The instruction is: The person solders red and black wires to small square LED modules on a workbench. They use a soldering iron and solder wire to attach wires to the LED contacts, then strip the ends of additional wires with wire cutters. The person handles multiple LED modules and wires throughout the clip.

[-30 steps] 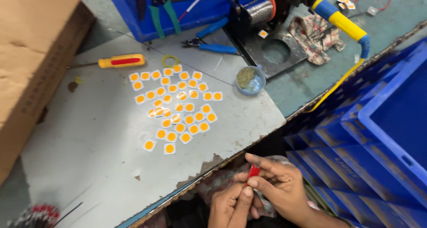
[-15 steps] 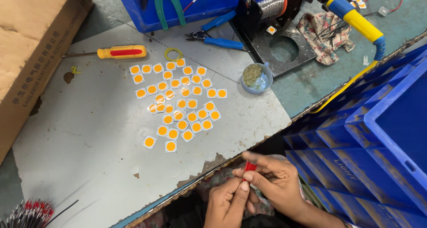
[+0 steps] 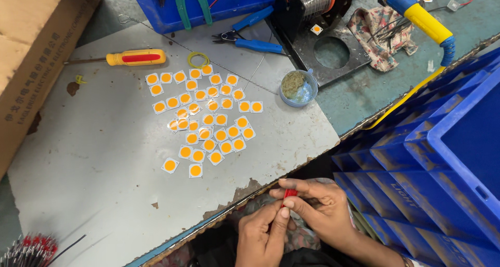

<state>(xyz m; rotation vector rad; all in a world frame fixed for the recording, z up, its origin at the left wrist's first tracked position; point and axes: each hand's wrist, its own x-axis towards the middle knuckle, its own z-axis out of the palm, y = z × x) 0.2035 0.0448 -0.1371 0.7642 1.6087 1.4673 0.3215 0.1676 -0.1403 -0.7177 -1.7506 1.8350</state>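
In the head view, both hands work just off the near edge of the desk (image 3: 104, 194), low in the picture. The right hand (image 3: 323, 204) pinches the top of a thin red wire (image 3: 289, 194) between thumb and fingertips, fingers drawn narrow around it, while the left hand (image 3: 263, 236) comes up from below and closes its thumb and forefinger on the same wire a little lower. The wire stands roughly upright between the two grips, over the person's lap and clear of the desk; most of its length is hidden by the fingers. The step in hand looks like preparing the wire's end, twisting or straightening it, though the tip is too small to tell which. Judging from this, the next move calls for a steady pinch near the end and a small, careful turn so the strands do not splay. On the desk beyond lies a loose cluster of small white squares with orange centres (image 3: 205, 118), well apart from the hands. Farther off are a yellow-and-red screwdriver (image 3: 133, 57), blue-handled pliers (image 3: 250, 38), and a small blue tub (image 3: 298, 87). A bundle of red and black wires (image 3: 26, 249) pokes in at the near left corner, and stacked blue crates (image 3: 442, 157) fill the right side.
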